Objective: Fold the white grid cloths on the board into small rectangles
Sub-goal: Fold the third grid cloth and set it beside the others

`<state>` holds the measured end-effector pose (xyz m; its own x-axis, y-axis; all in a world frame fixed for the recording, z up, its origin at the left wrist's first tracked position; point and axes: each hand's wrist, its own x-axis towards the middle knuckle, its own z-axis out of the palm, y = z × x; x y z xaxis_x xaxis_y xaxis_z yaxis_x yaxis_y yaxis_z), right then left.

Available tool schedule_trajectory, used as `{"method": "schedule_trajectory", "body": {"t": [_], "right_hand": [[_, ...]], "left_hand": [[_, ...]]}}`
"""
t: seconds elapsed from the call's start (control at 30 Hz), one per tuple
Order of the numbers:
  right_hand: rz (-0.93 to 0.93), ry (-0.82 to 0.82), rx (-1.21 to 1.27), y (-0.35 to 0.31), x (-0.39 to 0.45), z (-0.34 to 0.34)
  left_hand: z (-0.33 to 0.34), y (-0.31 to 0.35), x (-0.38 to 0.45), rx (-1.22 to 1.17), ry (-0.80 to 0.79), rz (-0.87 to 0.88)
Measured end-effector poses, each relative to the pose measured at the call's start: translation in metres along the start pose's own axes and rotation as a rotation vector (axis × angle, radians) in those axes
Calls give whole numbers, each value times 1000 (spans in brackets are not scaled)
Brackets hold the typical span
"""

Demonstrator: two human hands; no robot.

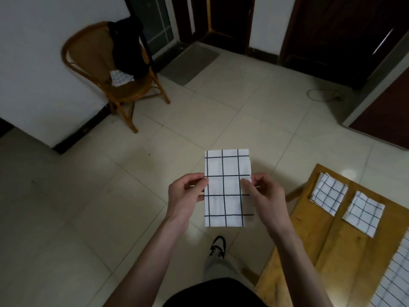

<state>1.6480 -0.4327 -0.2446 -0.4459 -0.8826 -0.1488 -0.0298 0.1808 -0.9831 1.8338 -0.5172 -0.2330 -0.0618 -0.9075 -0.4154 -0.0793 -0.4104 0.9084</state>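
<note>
A white grid cloth (228, 187), folded into a tall rectangle, hangs in the air above the tiled floor. My left hand (186, 196) pinches its left edge about halfway up. My right hand (265, 196) pinches the right edge at the same height. To the right lies the wooden board (332, 244). Two small folded grid cloths rest on it, one further away (328, 192) and one nearer (363, 213). A larger unfolded grid cloth (396, 278) lies at the board's near right, cut off by the frame edge.
A rattan chair (106, 72) stands at the back left with a black garment and another grid cloth (120, 78) on it. A grey doormat (190, 60) lies by the doors. My shoe (218, 247) is on the floor below the held cloth.
</note>
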Motion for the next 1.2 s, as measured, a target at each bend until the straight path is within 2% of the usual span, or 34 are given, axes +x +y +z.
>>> {"method": "schedule_trajectory", "body": {"t": [0.47,0.97,1.2], "right_hand": [[53,220,-31,-39,144,-11],[158,568,0,-61,311,-53],[189,782,21,-70,367,-72]], "left_hand": [[72,75,156,-23,-231,-37],[235,171,344,199,-598,43],[311,205,402,320,-803,59]]}}
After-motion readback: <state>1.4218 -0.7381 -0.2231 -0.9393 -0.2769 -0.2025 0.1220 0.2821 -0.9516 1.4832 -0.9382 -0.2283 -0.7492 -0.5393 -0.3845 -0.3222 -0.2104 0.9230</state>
